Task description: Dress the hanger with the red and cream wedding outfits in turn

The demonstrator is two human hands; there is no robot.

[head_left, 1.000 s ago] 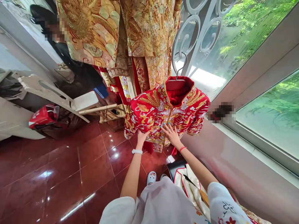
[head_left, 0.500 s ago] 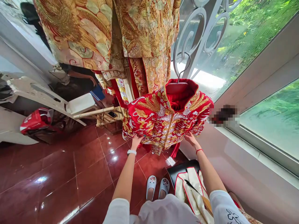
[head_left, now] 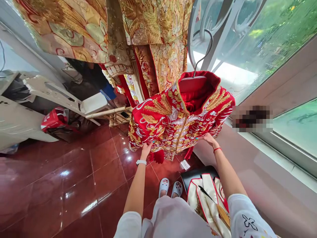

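Observation:
A red jacket (head_left: 160,115) with gold and silver embroidery hangs in front of me on a metal-hooked hanger (head_left: 198,61). Its stand collar faces up and its front is closed down the middle. My left hand (head_left: 148,148) grips the jacket's lower edge on the left, thumb on the outside and the other fingers hidden beneath the cloth. On the right, my right hand (head_left: 209,138) holds the lower edge near the sleeve, its fingertips partly out of sight. Red tassels (head_left: 157,156) and a white tag (head_left: 185,164) dangle below the hem.
Gold embroidered garments (head_left: 158,23) hang behind the jacket. A black chair (head_left: 189,177) at my right bears cream cloth with red trim (head_left: 206,183). Left stand a bamboo rack (head_left: 111,113), a white chair (head_left: 94,104) and a red bag (head_left: 54,119). A window (head_left: 297,138) lines the right.
The jacket appears larger and closer, its hanger hook higher in view. Both hands keep their hold on the lower edge. My view has shifted slightly.

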